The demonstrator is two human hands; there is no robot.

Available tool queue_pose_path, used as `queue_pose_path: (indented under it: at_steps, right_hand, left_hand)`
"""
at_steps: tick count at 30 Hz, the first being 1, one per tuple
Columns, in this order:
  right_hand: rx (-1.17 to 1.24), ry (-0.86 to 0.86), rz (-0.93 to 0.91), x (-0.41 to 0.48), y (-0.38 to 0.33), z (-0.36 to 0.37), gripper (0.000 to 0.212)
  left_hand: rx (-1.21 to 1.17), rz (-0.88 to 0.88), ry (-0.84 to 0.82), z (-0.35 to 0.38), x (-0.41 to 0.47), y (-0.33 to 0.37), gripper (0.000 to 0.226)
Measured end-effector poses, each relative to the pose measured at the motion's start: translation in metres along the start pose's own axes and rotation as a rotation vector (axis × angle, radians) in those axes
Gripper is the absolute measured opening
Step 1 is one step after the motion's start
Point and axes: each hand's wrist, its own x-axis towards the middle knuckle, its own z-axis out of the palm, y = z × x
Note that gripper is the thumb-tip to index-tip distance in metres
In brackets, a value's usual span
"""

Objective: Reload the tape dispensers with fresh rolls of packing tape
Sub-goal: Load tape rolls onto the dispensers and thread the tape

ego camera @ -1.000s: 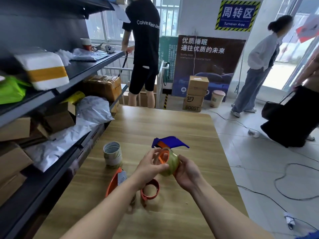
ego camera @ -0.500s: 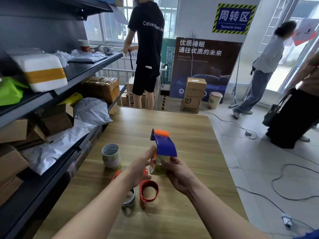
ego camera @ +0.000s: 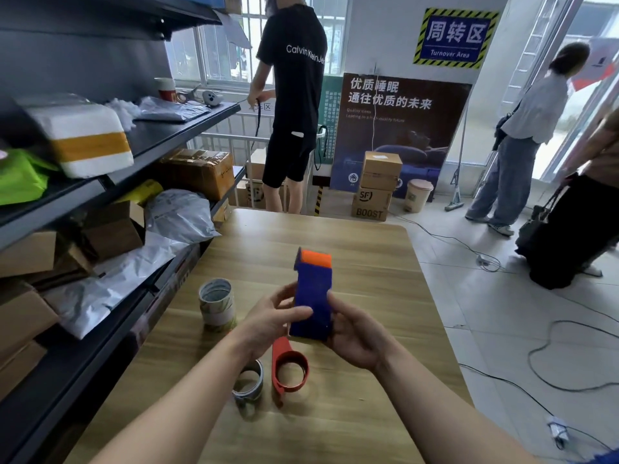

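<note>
Standing left on the table (ego camera: 368, 262) are spare tape rolls (ego camera: 217, 304); my left hand (ego camera: 271, 321) and right hand (ego camera: 356, 339) clasp the blue dispenser (ego camera: 313, 303) above it. Its roll seems loaded, though hidden; next comes threading tape.

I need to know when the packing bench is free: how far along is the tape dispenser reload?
Nothing looks finished. In hand: the blue dispenser, held above the table by the left hand and right hand; whether a roll sits inside is hidden. Left: the orange dispenser lies empty on the table, with stacked tape rolls waiting nearby.
</note>
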Motion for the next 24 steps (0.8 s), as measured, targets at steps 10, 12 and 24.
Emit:
queue_pose_path:
  at_steps: [10,12,24]
  right_hand:
    - [-0.049,0.113,-0.109,-0.005,-0.002,0.006,0.084]
    - [-0.150,0.068,-0.122,-0.003,-0.004,0.008,0.082]
    - [-0.542,0.062,-0.043,-0.005,0.001,0.009,0.042]
  left_hand:
    - [0.206,-0.079,0.083,0.014,-0.005,0.020,0.073]
    - [0.191,-0.216,0.141,0.014,0.000,0.021,0.069]
    - [0.047,0.076,-0.033,0.003,0.003,0.015,0.047]
